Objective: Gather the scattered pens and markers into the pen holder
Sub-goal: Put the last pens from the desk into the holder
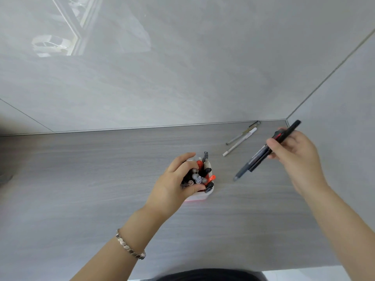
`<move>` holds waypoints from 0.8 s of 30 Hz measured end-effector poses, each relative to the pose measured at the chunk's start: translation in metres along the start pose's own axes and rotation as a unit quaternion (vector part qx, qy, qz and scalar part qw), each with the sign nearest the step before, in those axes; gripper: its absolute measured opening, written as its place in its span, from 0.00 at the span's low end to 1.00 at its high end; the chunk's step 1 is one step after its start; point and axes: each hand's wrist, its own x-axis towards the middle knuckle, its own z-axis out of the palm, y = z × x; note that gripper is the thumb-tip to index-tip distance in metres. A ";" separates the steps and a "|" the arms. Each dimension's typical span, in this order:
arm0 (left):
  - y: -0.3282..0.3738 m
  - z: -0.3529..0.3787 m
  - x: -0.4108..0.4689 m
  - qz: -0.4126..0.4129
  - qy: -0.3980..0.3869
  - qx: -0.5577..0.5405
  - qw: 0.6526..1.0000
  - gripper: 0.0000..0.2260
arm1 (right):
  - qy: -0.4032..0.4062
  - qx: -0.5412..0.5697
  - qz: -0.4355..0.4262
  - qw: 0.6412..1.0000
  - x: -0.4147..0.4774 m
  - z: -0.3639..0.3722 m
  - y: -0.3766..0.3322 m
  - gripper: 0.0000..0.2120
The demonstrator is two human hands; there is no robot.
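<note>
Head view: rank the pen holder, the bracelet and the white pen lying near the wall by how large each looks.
1. Pen holder, bulkiest, though partly covered by the left hand.
2. Bracelet and white pen: similar apparent length; the bracelet is nearer the camera, so unranked.

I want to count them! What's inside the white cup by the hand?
The pen holder is packed with upright pens and markers: red, black, grey and white caps show. The left hand covers its left side, so a full count isn't possible.

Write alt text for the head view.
A person's right hand holds a bundle of dark pens above a grey wood-grain desk, while the left hand steadies a white pen holder full of markers. Two pale pens lie near the wall.
</note>
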 end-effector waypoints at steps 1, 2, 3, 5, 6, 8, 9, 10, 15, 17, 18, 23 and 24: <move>0.000 0.001 0.000 0.001 0.002 0.004 1.000 0.17 | -0.010 0.028 -0.035 0.999 -0.015 0.003 -0.015 0.12; 0.000 0.001 0.000 0.002 0.002 0.007 1.000 0.18 | -0.020 0.050 -0.063 0.997 -0.029 0.009 -0.025 0.13; 0.000 0.001 0.000 0.002 0.002 0.008 1.000 0.18 | -0.030 0.059 -0.081 0.995 -0.040 0.016 -0.030 0.14; -0.001 0.002 -0.001 -0.001 -0.001 -0.001 1.000 0.18 | -0.046 0.063 -0.091 0.993 -0.054 0.033 -0.028 0.16; -0.002 0.002 -0.001 -0.001 -0.005 -0.009 1.000 0.18 | -0.052 0.060 -0.090 0.993 -0.057 0.041 -0.022 0.16; -0.001 0.000 -0.002 0.003 -0.012 -0.022 1.000 0.18 | -0.064 0.030 -0.088 0.994 -0.059 0.055 -0.006 0.18; 0.000 -0.001 -0.002 0.006 -0.017 -0.031 0.999 0.18 | -0.073 0.003 -0.093 0.993 -0.060 0.061 0.001 0.20; 0.002 -0.002 -0.002 0.006 -0.023 -0.039 0.999 0.20 | -0.087 -0.033 -0.101 0.991 -0.061 0.066 0.007 0.21; 0.005 -0.006 -0.004 0.025 -0.041 -0.029 0.998 0.28 | -0.169 -0.188 -0.117 0.960 -0.055 0.080 0.007 0.14; 0.004 -0.004 -0.004 0.059 -0.038 0.032 0.997 0.29 | -0.194 -0.180 -0.085 0.961 -0.050 0.075 0.000 0.11; 0.005 -0.004 -0.003 0.079 -0.033 0.063 0.994 0.29 | -0.199 -0.169 -0.075 0.963 -0.048 0.071 -0.003 0.12; 0.011 -0.001 0.007 0.154 -0.007 0.129 0.980 0.24 | -0.128 -0.067 -0.090 0.985 -0.052 0.038 -0.011 0.13; 0.010 0.000 0.008 0.166 -0.001 0.140 0.976 0.23 | -0.116 -0.050 -0.093 0.988 -0.053 0.032 -0.011 0.13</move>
